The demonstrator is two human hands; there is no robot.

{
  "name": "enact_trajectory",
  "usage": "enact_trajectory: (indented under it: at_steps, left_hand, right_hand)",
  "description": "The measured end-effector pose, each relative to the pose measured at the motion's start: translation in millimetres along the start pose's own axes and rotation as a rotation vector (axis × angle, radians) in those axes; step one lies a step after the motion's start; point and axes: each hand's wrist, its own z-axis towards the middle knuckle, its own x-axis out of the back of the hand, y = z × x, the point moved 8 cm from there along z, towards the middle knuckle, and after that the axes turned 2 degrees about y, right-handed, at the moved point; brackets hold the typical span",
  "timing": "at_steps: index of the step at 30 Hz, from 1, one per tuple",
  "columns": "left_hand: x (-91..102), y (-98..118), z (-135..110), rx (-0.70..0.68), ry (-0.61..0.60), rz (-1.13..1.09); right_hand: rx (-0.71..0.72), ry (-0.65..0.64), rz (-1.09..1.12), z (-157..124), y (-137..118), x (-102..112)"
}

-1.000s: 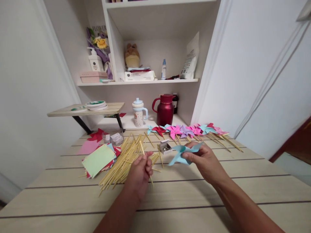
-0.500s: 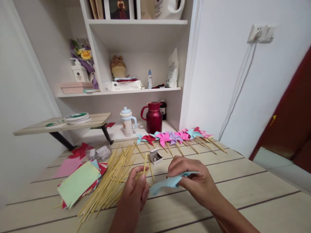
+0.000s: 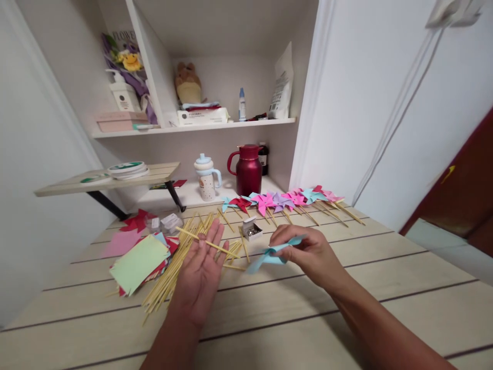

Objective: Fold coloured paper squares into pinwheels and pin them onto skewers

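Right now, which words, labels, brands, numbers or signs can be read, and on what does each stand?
"FLOWE": dark capitals on the pale panel behind the yellow-and-purple bouquet; no further letter shows.
Too small or blurred to read: print on the white pump bottle, long white packet, slim white blue-capped bottle, upright white bag, dark bottle, and small white boxes in clear plastic.

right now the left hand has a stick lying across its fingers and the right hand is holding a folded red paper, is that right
Not quite: the folded paper in the right hand is light blue, not red, as the head view shows. The left hand does have a stick across its fingers.
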Motion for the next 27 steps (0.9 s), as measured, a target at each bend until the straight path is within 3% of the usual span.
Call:
enact_trajectory:
  at_steps: [8, 14, 21, 27]
  left_hand:
    - [6.2, 2.8, 4.2, -0.002, 0.05, -0.198]
    - [-3.5, 4.9, -0.4, -0.054, 0.032, -0.136]
    - [-23.0, -8.1, -17.0, -0.154, -0.131, 0.231]
    - [-36.5, -19.7, -31.2, -0.307, -0.343, 0.75]
  right_hand:
    - [-0.192, 0.117, 0.147, 1.3, 29.4, 11.7]
    - [-0.322, 0.127, 0.48, -1.1, 40.6, -6.0]
    - [-0.393, -0.029, 0.886, -2.8, 36.3, -50.6]
    - [-0.344, 0.076, 1.026, 2.4, 38.5, -38.9]
